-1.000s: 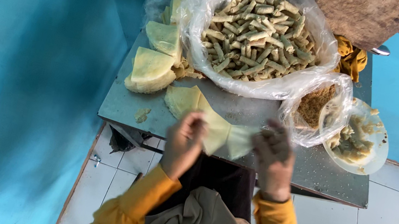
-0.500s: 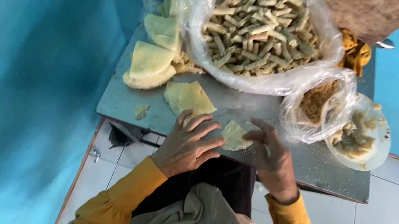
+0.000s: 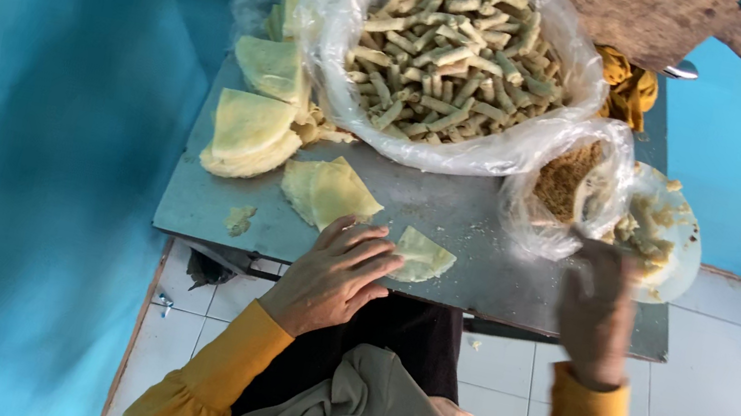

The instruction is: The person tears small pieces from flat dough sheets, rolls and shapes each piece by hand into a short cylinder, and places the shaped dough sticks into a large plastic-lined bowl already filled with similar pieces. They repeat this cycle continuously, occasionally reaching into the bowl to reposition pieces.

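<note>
Seated at a metal table (image 3: 450,217), a person rests the left hand (image 3: 334,273) flat, fingers spread, on one folded wrapper (image 3: 421,255). At three o'clock, the blurred right hand (image 3: 596,309) hovers near one plate (image 3: 673,277); its grip cannot be told. Two wrapper stacks (image 3: 254,121) sit at eleven o'clock, one bag of rolls (image 3: 449,49) at twelve.

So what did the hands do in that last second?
The right hand left the small folded wrapper and swung right, toward the plate of filling. The left hand settled flat beside that wrapper. The bag of finished rolls and the wrapper stacks stayed put.
</note>
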`<action>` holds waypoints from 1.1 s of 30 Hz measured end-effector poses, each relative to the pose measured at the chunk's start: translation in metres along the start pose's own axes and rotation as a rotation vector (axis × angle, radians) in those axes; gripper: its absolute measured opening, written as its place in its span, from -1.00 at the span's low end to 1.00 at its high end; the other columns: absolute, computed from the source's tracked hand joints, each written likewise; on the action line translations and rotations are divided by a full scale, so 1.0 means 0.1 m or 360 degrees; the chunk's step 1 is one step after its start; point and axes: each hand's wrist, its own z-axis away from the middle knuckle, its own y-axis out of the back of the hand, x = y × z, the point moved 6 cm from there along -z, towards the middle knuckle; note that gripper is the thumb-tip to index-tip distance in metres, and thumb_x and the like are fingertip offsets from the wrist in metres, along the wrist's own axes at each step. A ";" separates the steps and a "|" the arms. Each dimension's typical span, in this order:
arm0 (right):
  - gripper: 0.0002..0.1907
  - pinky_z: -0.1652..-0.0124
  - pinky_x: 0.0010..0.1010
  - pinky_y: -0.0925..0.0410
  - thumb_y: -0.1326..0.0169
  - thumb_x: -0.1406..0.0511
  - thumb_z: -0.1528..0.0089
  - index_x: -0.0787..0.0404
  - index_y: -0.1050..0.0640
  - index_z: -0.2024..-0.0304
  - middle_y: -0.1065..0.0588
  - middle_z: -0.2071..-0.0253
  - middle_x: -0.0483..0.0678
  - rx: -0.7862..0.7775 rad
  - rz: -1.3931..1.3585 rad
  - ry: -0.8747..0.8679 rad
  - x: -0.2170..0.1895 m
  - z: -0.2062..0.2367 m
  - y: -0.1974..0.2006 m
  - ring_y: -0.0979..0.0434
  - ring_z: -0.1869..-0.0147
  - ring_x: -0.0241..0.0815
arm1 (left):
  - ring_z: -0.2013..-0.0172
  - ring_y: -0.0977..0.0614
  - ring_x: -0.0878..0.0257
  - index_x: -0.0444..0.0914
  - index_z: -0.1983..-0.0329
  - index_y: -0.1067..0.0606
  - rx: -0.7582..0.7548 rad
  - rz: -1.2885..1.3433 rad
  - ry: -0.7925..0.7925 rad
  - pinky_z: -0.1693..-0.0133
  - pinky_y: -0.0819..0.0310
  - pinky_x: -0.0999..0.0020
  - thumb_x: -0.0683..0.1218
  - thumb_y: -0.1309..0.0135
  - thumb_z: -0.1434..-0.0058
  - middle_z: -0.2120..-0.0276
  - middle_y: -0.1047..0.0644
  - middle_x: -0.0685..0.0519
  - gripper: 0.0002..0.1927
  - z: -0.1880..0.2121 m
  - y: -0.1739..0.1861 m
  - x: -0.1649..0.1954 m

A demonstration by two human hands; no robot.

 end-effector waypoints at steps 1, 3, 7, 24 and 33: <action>-0.43 -0.27 -0.27 -0.31 -0.01 0.54 -0.22 0.10 -0.55 -0.27 -0.42 -0.16 -0.01 0.0082 0.0323 -0.0001 0.07 0.00 0.19 -0.38 -0.29 -0.03 | -0.28 -0.41 0.03 -0.24 -0.13 -0.52 -0.0019 0.0029 0.0010 -0.37 -0.14 -0.05 -0.02 -0.19 -0.24 -0.11 -0.51 0.01 -0.59 -0.01 -0.01 -0.01; -0.41 -0.25 -0.16 -0.25 -0.16 0.47 -0.15 0.04 -0.57 -0.25 -0.42 -0.12 0.00 -0.0005 0.0656 -0.0016 0.21 -0.02 0.36 -0.32 -0.23 0.04 | -0.27 -0.42 0.03 -0.25 -0.11 -0.52 -0.0023 0.0060 0.0027 -0.36 -0.18 -0.03 -0.03 -0.19 -0.24 -0.10 -0.51 0.01 -0.61 -0.04 -0.04 -0.03; -0.36 -0.08 0.00 -0.17 -0.33 0.31 -0.07 -0.13 -0.58 -0.23 -0.37 0.00 0.00 -0.0244 0.0952 -0.0111 0.47 -0.07 0.39 -0.26 -0.13 0.09 | -0.25 -0.45 0.01 -0.25 -0.08 -0.52 0.0007 0.0062 0.0037 -0.35 -0.21 -0.03 -0.04 -0.19 -0.24 -0.10 -0.51 0.00 -0.63 -0.06 -0.08 -0.01; -0.65 -0.09 -0.08 -0.13 -0.35 0.22 -0.13 -0.17 -0.71 0.01 -0.36 0.11 -0.20 -0.0140 0.1099 -0.0048 0.73 0.04 0.44 -0.25 -0.14 -0.03 | -0.21 -0.48 0.02 -0.24 -0.06 -0.53 0.0030 0.0066 0.0052 -0.33 -0.26 -0.01 -0.03 -0.19 -0.24 -0.08 -0.52 0.01 -0.65 0.01 -0.10 0.06; -0.77 -0.15 -0.09 -0.18 -0.37 0.18 -0.15 0.00 -0.64 0.18 -0.37 0.08 -0.11 -0.0072 0.1209 0.0019 0.46 0.09 0.39 -0.27 -0.19 0.00 | -0.20 -0.49 0.01 -0.25 -0.09 -0.53 0.0058 0.0063 0.0040 -0.32 -0.28 -0.01 -0.03 -0.18 -0.26 -0.09 -0.52 -0.02 -0.63 0.06 -0.07 0.04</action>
